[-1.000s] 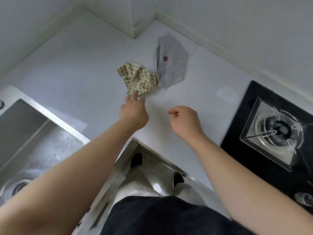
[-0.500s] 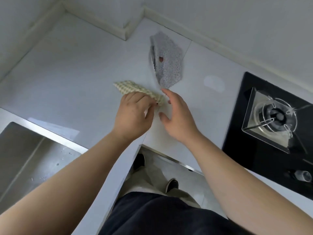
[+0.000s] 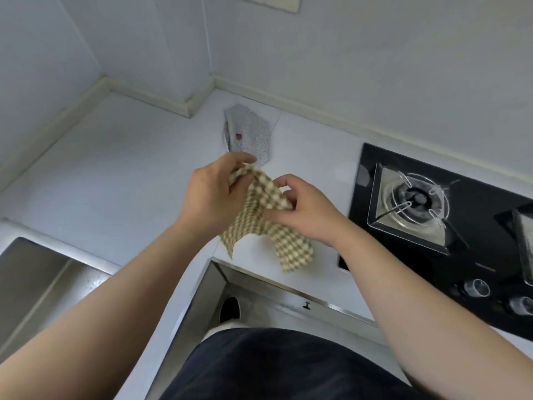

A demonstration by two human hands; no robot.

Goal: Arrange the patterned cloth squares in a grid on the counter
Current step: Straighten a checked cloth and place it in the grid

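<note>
- The left hand [image 3: 215, 193] pinches the upper edge of the green-and-cream checked cloth square [image 3: 261, 223], thumb and fingers curled onto the fabric.
- The right hand [image 3: 304, 210] grips the same cloth just beside the left, fingers curled round a bunched fold.
- The checked cloth hangs crumpled between the two hands, held up off the white counter [image 3: 121, 168] — its lower corners droop toward the counter's front edge.
- A second cloth square, grey with small dots and one red mark [image 3: 249, 134], lies rumpled on the counter near the back wall, beyond the hands and not touching the checked one.
- A black glass gas hob [image 3: 476, 246] sits to the right, with a burner [image 3: 415, 199] under a metal pan support and knobs [image 3: 476, 287] along its front.
- A steel sink [image 3: 31, 281] is set into the counter at the left — only part of it shows.
</note>
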